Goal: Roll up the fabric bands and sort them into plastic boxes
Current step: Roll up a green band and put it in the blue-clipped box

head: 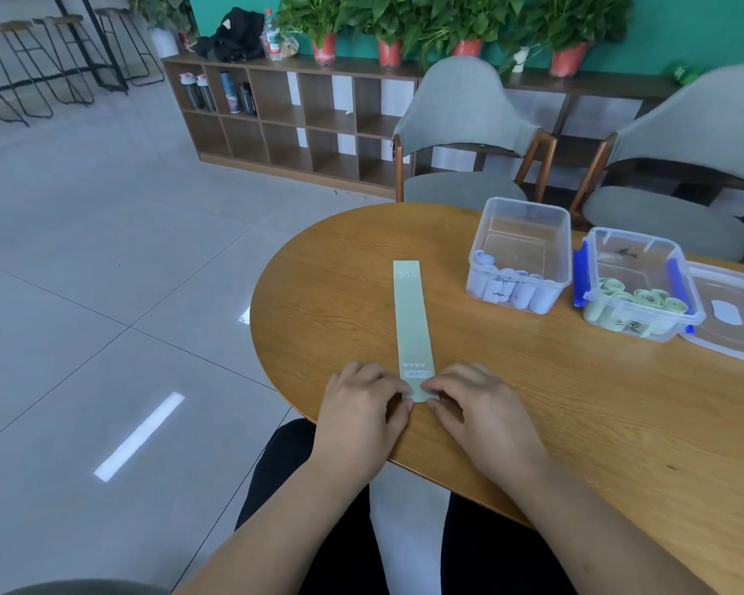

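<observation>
Smooth brown wood for the table (533, 423), a little shiny, with dark grain lines. Thin matt cloth for the pale green band (411, 319), flat and smooth. Clear, shiny plastic for the box of blue rolls (525, 203) and the box of green rolls (632, 235), with bright blue plastic clips (580, 279) on the second. Same clear plastic for the lid (711, 294). Soft grey cloth on the chair (460, 100), over a brown wood frame. Glossy grey tiles for the floor (104, 294). Thin black metal legs under the stools (61, 21).

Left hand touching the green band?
Touching. The head view shows the left hand pinching the near-end corner of the green fabric band, with the right hand pinching the opposite corner.
</observation>
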### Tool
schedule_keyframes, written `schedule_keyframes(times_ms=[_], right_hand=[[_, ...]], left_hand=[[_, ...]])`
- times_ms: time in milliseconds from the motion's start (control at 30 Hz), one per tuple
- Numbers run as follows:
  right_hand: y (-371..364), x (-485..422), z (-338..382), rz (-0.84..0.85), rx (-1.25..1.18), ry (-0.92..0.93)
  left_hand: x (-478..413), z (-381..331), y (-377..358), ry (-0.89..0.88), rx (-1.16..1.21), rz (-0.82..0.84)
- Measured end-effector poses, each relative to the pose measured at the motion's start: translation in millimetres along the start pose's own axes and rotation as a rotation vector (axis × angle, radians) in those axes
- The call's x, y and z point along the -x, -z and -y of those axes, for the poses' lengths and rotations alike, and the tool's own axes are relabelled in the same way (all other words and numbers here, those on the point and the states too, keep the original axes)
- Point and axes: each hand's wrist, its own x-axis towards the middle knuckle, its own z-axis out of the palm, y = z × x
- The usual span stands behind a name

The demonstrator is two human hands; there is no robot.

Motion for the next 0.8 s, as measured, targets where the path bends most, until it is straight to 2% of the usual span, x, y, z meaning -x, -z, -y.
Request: schedule_keyframes(times_ms=[200,500,800], right_hand=[[-2.3,0.9,-3.6,0.008,0.071,0.088],[-2.4,2.6,-3.0,-0.044,0.024,0.105],[-0.3,1.0,-1.2,-0.054,0.035,0.082]], left_hand=[[3.5,2.6,-1.4,-0.017,0.026,-0.018],[3.3,2.8,0.5,-0.008,0.040,-0.012],[-2.0,6.9,-0.1,-0.090,0.024,0.000]])
